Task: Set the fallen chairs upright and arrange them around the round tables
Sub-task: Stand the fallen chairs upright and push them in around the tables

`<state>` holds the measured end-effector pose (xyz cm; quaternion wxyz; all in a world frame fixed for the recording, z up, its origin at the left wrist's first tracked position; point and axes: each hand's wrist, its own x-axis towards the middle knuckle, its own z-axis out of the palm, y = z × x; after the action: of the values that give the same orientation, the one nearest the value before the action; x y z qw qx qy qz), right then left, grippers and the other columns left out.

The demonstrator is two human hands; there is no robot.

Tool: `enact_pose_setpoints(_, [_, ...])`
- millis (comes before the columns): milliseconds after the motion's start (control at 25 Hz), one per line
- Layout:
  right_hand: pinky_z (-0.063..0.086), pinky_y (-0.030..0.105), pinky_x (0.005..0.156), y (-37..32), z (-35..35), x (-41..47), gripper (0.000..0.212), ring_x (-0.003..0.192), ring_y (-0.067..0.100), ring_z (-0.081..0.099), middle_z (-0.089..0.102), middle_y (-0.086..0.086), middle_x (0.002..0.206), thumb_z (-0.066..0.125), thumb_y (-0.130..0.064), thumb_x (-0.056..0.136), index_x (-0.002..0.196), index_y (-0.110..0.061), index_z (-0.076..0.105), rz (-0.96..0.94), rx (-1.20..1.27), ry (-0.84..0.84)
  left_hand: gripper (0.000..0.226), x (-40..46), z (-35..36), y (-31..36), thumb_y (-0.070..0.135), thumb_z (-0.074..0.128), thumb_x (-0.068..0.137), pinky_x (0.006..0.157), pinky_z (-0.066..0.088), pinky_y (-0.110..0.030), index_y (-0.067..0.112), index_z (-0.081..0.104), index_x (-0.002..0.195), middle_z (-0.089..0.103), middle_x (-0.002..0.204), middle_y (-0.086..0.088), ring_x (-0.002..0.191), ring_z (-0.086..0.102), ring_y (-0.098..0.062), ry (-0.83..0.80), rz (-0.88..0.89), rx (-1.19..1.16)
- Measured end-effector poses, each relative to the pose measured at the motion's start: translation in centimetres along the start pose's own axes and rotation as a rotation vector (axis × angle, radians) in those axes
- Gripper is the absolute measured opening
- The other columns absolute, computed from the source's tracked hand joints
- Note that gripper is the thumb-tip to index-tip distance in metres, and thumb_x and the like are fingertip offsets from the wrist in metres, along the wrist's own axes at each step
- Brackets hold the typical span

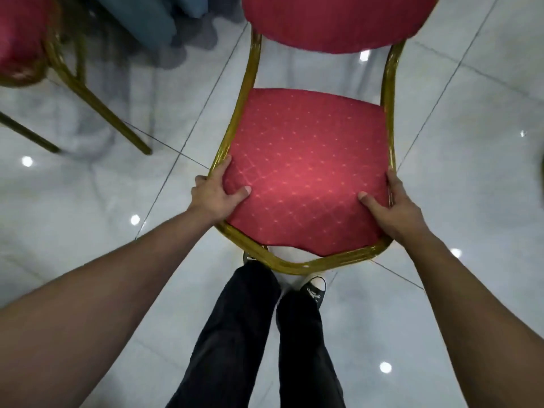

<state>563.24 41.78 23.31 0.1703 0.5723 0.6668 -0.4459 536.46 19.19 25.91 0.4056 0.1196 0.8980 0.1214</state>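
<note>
Two chairs show. One chair (309, 172), red with a gold frame, sits in the middle, directly in front of the person, its seat facing up and its back (338, 22) at the top edge; its legs are hidden under the seat, so whether they touch the floor (471, 172) cannot be told. The second chair (26, 51), also red and gold, stands at the upper left, well apart from the first, only partly in view, with two of its legs showing on the tiles. Past it hangs blue-grey cloth (153, 22), blurred.

Two hands hold the middle chair by the near corners of its seat. The left hand (216, 195) is curled round the left frame rail, thumb pressed on the red cushion, fingers wrapped over the gold tube. The right hand (391, 207) grips the right rail the same way, thumb on the cushion, fingers down along the outer edge. Each grip is closed tight on the seat frame.

Below the seat's near edge show two legs in dark trousers (235, 334) and a black-and-white shoe (315, 288) on the glossy white tiles
</note>
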Motion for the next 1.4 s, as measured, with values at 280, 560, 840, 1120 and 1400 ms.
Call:
enact_pose_setpoints(280, [0.048,0.049,0.098,-10.9,-16.4,-13.0,0.089,0.13,0.039,0.051,0.04,0.01,0.156,0.058,-0.066,0.089,0.16,-0.032,0.017,0.082,-0.134,-0.193,0.065,-16.4,-12.2,8.9,0.06,0.066,0.087,0.104,0.046,-0.046,0.034,0.045,0.143,0.05,0.139,-0.013,0.127,0.049,-0.037,0.119,-0.124,0.015])
enact_pose_setpoints(560, [0.053,0.043,0.091,-14.2,-24.1,-21.2,0.048,0.107,0.033,0.062,0.063,0.012,0.126,0.059,-0.042,0.093,0.132,-0.015,0.061,0.019,0.013,0.133,0.047,-26.7,-15.4,14.0,0.051,0.049,0.095,0.108,0.04,-0.043,0.02,0.057,0.13,0.058,0.129,-0.018,0.126,0.047,-0.036,0.193,-0.1,-0.116])
enact_pose_setpoints(840, [0.036,0.053,0.112,-20.1,-24.3,-23.9,0.068,0.137,0.035,0.042,0.038,0.012,0.152,0.037,-0.073,0.094,0.147,-0.03,0.037,-0.297,0.216,0.367,0.053,-28.6,-16.9,19.0,0.051,0.018,0.102,0.121,0.02,-0.047,0.025,0.054,0.13,0.052,0.134,-0.001,0.134,0.04,-0.024,0.577,0.533,0.073])
enact_pose_setpoints(1120, [0.023,0.06,0.118,-28.3,-27.6,-18.9,0.094,0.148,0.043,0.022,0.005,0.021,0.165,0.011,-0.095,0.075,0.154,-0.045,0.008,-0.363,0.012,0.335,0.055,-22.4,-22.0,25.0,0.059,0.013,0.104,0.124,0.014,-0.046,0.033,0.036,0.147,0.044,0.138,0.002,0.136,0.035,-0.023,0.655,0.468,0.001])
enact_pose_setpoints(1400, [0.025,0.061,0.117,-34.1,-31.3,-13.0,0.089,0.148,0.044,0.018,0.007,0.025,0.162,0.018,-0.087,0.08,0.154,-0.039,0.012,-0.477,-0.111,0.234,0.06,-20.1,-23.7,28.8,0.065,0.012,0.101,0.123,0.016,-0.047,0.034,0.034,0.147,0.042,0.143,-0.001,0.14,0.033,-0.026,0.658,0.308,-0.055])
